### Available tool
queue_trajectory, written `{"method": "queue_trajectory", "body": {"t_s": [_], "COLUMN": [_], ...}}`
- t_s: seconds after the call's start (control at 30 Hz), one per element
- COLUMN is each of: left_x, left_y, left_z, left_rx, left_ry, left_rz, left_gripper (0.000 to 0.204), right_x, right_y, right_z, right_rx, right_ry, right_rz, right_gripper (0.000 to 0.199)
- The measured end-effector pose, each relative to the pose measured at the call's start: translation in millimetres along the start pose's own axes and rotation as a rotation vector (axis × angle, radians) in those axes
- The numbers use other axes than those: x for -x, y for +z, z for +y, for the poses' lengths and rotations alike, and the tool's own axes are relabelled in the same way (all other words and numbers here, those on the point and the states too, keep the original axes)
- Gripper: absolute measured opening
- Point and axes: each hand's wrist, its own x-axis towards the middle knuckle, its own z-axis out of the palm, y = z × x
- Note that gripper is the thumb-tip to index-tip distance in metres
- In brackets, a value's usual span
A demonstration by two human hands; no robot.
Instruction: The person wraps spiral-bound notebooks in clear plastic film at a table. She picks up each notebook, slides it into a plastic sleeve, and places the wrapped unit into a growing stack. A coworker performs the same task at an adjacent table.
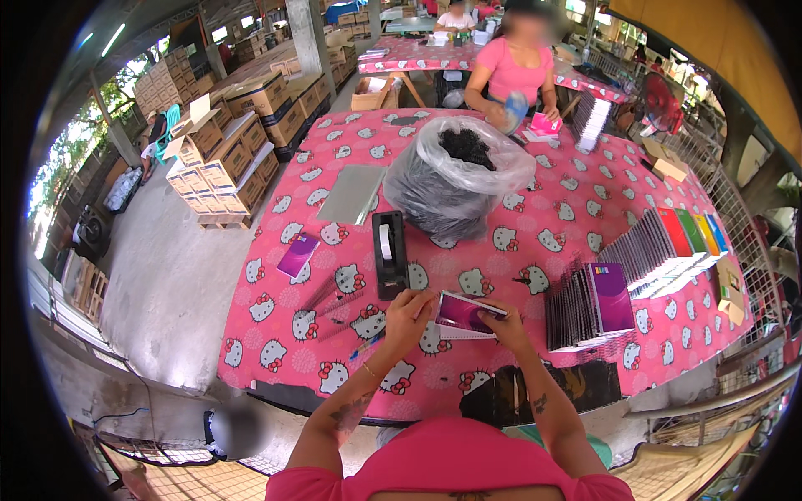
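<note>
Together, 2 hands, left hand (407, 313) and right hand (499, 324), grasp 1 purple notebook (464, 315) with clenched fingers.

On the bench (518, 367), the tape dispenser (389, 253) stands left of the held notebook (464, 316); the bag (455, 179) lies behind, the notebook row (589, 305) right.

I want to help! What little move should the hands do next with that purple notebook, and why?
Probably set the small purple spiral notebook, gripped by left hand and right hand, onto the upright row of purple notebooks to the right, where similar ones stand.
</note>
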Motion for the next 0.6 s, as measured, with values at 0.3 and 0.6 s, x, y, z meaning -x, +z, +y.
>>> {"method": "queue_trajectory", "body": {"t_s": [0.3,0.6], "left_x": [-14,-29], "left_y": [-7,3], "left_z": [-8,-29], "left_rx": [0.024,-0.053], "left_ry": [0.128,0.306], "left_rz": [-0.074,-0.299], "left_gripper": [0.025,0.017], "right_x": [4,7], "right_y": [-1,-5], "right_z": [5,1], "right_rx": [-0.035,-0.033], "right_ry": [0.048,0.068], "right_rz": [-0.008,0.034], "right_gripper": [0.029,0.028]}}
